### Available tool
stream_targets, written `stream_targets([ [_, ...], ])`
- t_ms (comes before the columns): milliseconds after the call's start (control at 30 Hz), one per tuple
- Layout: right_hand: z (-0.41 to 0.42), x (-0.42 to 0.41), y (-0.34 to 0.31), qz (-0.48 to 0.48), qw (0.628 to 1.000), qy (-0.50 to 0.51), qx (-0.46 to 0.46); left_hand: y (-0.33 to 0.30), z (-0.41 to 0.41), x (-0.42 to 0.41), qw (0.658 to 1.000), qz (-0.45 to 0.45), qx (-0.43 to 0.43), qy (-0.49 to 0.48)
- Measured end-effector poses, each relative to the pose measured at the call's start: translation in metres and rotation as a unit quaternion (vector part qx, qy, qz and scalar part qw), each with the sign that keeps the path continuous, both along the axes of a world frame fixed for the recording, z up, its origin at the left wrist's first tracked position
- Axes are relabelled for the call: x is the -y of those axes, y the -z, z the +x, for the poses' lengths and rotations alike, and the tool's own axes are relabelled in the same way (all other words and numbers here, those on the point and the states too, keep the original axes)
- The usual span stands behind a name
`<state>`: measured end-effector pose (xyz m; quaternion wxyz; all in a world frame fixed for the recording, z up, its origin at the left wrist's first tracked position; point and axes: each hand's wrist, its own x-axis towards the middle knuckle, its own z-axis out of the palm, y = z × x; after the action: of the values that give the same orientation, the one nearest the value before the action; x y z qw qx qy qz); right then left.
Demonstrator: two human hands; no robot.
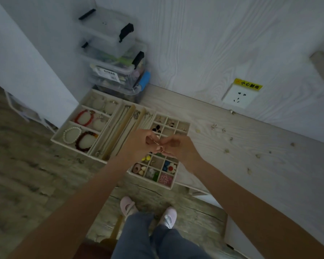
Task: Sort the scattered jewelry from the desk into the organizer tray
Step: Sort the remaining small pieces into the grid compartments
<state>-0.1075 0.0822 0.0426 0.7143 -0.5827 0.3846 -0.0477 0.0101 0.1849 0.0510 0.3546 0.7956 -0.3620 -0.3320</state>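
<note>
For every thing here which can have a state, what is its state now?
left hand: fingers pinch a small jewelry piece
right hand: fingers pinch the same piece
organizer tray: uncovered, partly filled
storage boxes: stacked, lids latched
wall socket: nothing plugged in
loose jewelry: scattered on desk

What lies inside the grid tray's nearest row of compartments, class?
The grid tray shows a pink flower piece, green and white bits, and pale heart shapes there. Its middle rows are hidden behind the left hand and right hand.
</note>
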Motion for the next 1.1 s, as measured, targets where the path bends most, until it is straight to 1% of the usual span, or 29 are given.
stream_targets([
  [67, 0.003, -0.007, 0.002, -0.075, 0.996, -0.019, -0.034, 0.0, -0.002, -0.007, 1.0, 0.015, -0.003, -0.011],
  [133, 0.004, -0.012, 0.002, -0.14, 0.988, -0.053, -0.048, -0.003, -0.003, -0.009, 0.999, 0.036, 0.016, -0.014],
  [200, 0.002, -0.013, 0.001, -0.156, 0.984, -0.078, -0.047, -0.007, -0.005, -0.011, 0.998, 0.054, 0.02, -0.026],
  [267, 0.002, -0.014, -0.004, -0.166, 0.98, -0.101, -0.043, -0.008, -0.006, -0.012, 0.997, 0.059, 0.001, -0.043],
  [300, 0.002, -0.014, -0.005, -0.2, 0.972, -0.116, -0.051, -0.007, -0.007, -0.013, 0.997, 0.061, -0.005, -0.046],
  [400, 0.004, -0.015, -0.008, -0.334, 0.92, -0.185, -0.083, -0.002, -0.009, -0.017, 0.998, 0.055, -0.012, -0.027],
  [467, 0.005, -0.015, -0.005, -0.392, 0.887, -0.225, -0.09, 0.001, -0.009, -0.02, 0.999, 0.05, -0.007, -0.01],
  [533, 0.006, -0.016, 0.0, -0.449, 0.844, -0.278, -0.099, 0.005, -0.009, -0.023, 0.999, 0.046, 0.01, -0.009],
  [600, 0.005, -0.015, 0.007, -0.473, 0.804, -0.34, -0.117, 0.01, -0.007, -0.025, 0.998, 0.043, 0.038, -0.026],
  [667, 0.004, -0.016, 0.014, -0.513, 0.757, -0.387, -0.124, 0.015, -0.004, -0.029, 0.995, 0.048, 0.088, -0.02],
  [733, 0.003, -0.017, 0.019, -0.567, 0.702, -0.415, -0.119, 0.02, 0.0, -0.034, 0.984, 0.075, 0.164, 0.012],
  [800, 0.005, -0.018, 0.019, -0.588, 0.668, -0.438, -0.125, 0.024, 0.001, -0.04, 0.965, 0.114, 0.232, 0.046],
  [867, 0.01, -0.02, 0.018, -0.613, 0.63, -0.459, -0.128, 0.029, 0.002, -0.046, 0.952, 0.14, 0.262, 0.077],
  [933, 0.011, -0.02, 0.019, -0.628, 0.617, -0.463, -0.096, 0.033, 0.003, -0.049, 0.947, 0.16, 0.26, 0.099],
  [1000, 0.012, -0.02, 0.02, -0.635, 0.588, -0.487, -0.114, 0.034, 0.004, -0.05, 0.946, 0.171, 0.254, 0.105],
  [1033, 0.012, -0.02, 0.02, -0.636, 0.581, -0.493, -0.123, 0.033, 0.004, -0.05, 0.945, 0.173, 0.255, 0.105],
  [1100, 0.012, -0.018, 0.023, -0.626, 0.587, -0.497, -0.13, 0.03, 0.003, -0.047, 0.942, 0.177, 0.262, 0.112],
])
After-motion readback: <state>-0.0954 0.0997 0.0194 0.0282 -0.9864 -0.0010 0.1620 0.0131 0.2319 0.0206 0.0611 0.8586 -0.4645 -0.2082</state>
